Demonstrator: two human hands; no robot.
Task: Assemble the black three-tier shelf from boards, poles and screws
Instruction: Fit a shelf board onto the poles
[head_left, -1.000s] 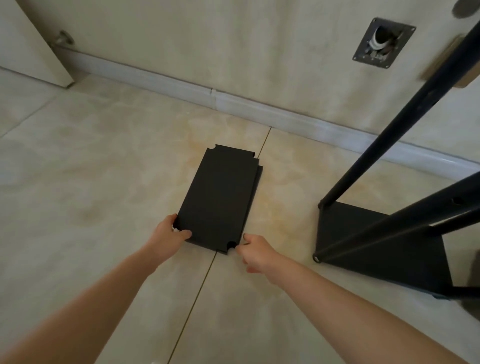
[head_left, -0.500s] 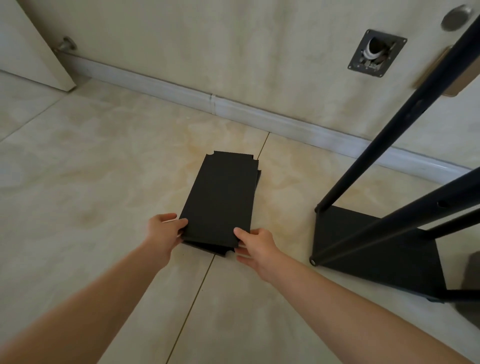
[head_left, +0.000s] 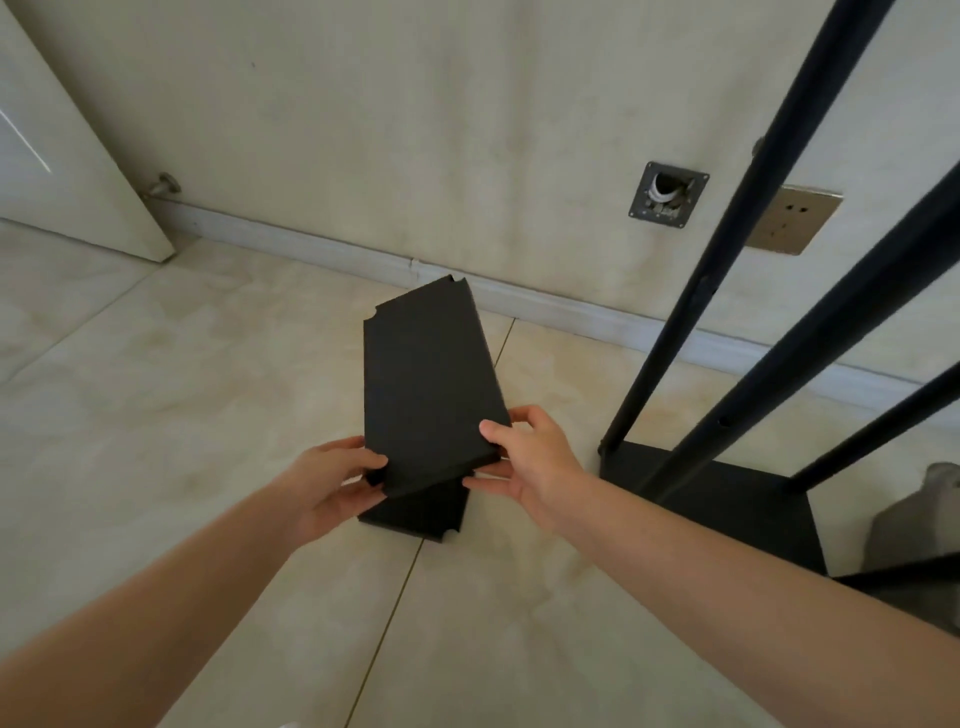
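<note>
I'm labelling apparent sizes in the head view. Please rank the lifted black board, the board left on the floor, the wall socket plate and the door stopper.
1. lifted black board, nearest the camera
2. board left on the floor, mostly covered, so its place is unsure
3. wall socket plate
4. door stopper

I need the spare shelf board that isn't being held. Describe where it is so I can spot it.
Find the floor tile seam running toward the wall. The spare board lies flat on the floor across it, left of the base with poles. Unlike the lifted board held in both hands above it, only its near, notched end shows.
</note>
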